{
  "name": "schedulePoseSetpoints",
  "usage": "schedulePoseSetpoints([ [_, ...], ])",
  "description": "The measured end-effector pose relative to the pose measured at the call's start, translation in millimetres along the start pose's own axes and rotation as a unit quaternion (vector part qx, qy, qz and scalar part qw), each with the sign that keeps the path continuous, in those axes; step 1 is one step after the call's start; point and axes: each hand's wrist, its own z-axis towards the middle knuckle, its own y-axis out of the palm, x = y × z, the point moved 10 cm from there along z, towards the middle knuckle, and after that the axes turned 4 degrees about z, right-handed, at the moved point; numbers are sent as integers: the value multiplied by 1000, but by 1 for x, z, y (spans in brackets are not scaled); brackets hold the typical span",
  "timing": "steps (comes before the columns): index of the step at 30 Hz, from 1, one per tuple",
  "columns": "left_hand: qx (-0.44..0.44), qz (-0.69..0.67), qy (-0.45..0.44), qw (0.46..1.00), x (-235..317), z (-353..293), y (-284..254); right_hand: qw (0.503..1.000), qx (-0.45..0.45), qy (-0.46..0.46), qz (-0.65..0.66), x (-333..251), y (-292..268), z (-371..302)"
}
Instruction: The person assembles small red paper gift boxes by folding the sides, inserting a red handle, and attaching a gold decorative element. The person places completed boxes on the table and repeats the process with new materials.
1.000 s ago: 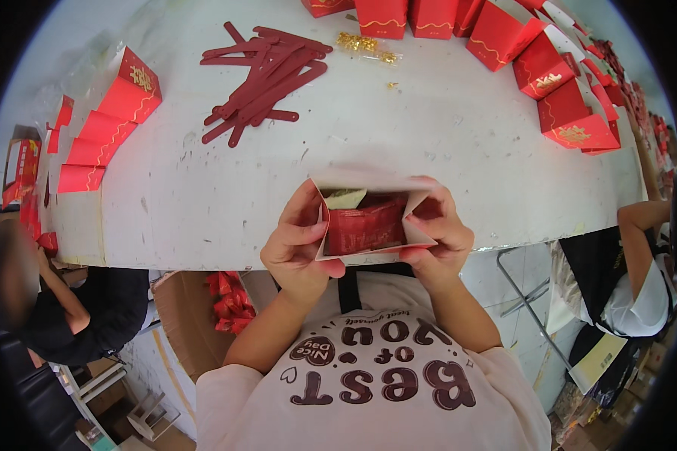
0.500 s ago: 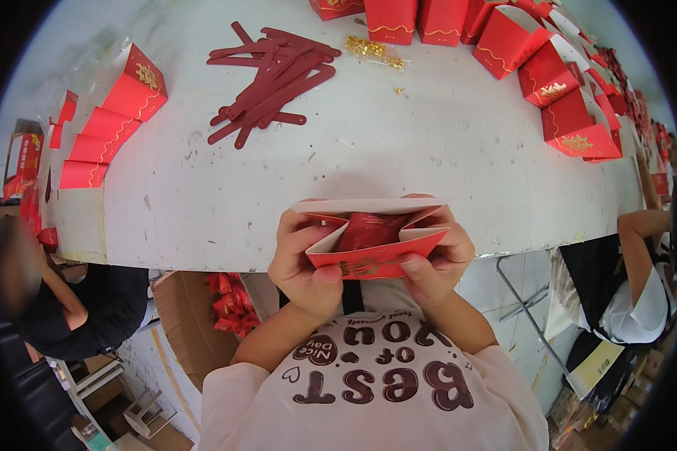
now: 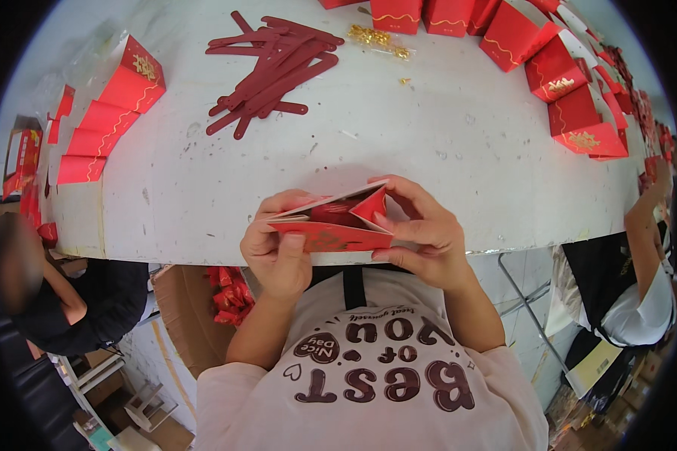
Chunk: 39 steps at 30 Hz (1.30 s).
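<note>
A red paper box with a gold design on its front is held at the table's near edge, its open top toward me. Inside it lies a shiny red packet, partly hidden by the walls. My left hand grips the left end, thumb on the front panel and fingers behind. At the right end my right hand pinches the folded side panel and the back edge. The opening is squeezed narrow, and the box tilts up to the right.
Dark red strips lie piled on the white table. Beyond them is a clear bag of gold fasteners. Red boxes line the right; more stand nested at left. Below, a carton holds red packets. People sit on both sides.
The box has shifted left and tilted, and its opening has narrowed. My right hand has moved from the front panel to the right end's fold. My left hand still holds the left end.
</note>
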Motion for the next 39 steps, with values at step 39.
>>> schedulePoseSetpoints([
  [39,-155,159,124,967,31,16,38,854,63,-152,-494,-90,12,32],
])
